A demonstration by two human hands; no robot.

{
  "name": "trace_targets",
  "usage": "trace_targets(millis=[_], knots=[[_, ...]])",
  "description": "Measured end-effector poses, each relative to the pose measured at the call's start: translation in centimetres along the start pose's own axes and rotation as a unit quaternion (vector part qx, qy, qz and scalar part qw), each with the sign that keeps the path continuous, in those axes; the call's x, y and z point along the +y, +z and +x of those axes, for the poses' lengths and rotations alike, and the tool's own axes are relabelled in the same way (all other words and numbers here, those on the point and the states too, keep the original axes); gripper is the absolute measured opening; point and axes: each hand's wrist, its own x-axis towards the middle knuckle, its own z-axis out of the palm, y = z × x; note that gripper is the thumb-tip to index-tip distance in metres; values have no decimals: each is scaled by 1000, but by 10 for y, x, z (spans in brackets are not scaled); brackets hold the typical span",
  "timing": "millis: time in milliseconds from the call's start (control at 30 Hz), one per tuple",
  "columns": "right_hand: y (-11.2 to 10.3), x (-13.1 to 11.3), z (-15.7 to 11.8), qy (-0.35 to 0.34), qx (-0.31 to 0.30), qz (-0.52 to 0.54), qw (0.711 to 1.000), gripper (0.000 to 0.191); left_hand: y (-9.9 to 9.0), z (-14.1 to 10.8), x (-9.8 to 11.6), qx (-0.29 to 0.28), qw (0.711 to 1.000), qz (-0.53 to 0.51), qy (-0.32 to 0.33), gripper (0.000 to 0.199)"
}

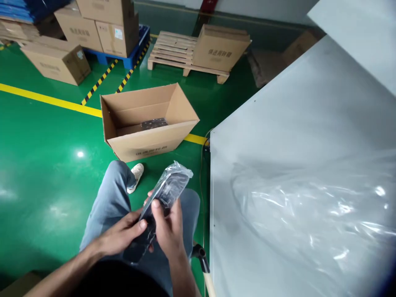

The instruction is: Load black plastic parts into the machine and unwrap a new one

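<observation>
A long dark flat part in a clear plastic bag (173, 185) is held slantwise above my lap, its far end pointing up and to the right. My left hand (125, 233) grips its lower left side, thumb on top and fingers curled underneath. Around the right side closes my right hand (168, 229), with the thumb pressed on the upper face. Loose, crumpled plastic sticks out past the part's far end. What exactly the part is, I cannot tell through the film.
Beyond my knees an open cardboard box (145, 142) stands on the green floor, with dark items (154, 123) inside. To the right is a grey-white table (278, 123) bearing clear plastic bags (309, 214). Farther back are a wooden pallet (171, 49) and stacked cartons (80, 31).
</observation>
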Motion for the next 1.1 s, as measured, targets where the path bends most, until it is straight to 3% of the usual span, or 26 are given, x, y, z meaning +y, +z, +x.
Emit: trace_targets(millis=[67, 200, 267, 333, 467, 700, 800, 900, 1000, 1100], knots=[[-6, -2, -4, -19, 29, -26, 999, 40, 11, -1, -10, -11, 1000, -12, -9, 85], [-19, -14, -7, -110, 171, -78, 976, 55, 15, -10, -34, 104, 987, 108, 64, 76], [-23, -24, -7, -141, 233, -99, 957, 49, 12, -15, -39, 135, 972, 176, 74, 72], [-25, -33, -7, -153, 256, -110, 948, 38, 10, -19, -39, 124, 964, 222, 77, 68], [-25, -42, -4, -118, 259, -112, 952, 25, 10, -20, -27, 107, 952, 272, 92, 59], [-30, -42, -4, -105, 256, -108, 955, 25, 8, -17, -24, 99, 945, 300, 84, 63], [-32, -39, 0, -84, 271, -102, 953, 23, 8, -18, -29, 105, 957, 263, 69, 71], [-30, -33, 0, -75, 282, -101, 951, 21, 11, -17, -26, 112, 985, 124, 32, 81], [-23, -23, -8, -116, 231, -128, 958, 18, 14, -8, -13, 134, 989, -43, -43, 98], [-13, -13, -24, -177, 107, -192, 959, 15, 12, 5, 6, 194, 979, -59, -36, 104]])
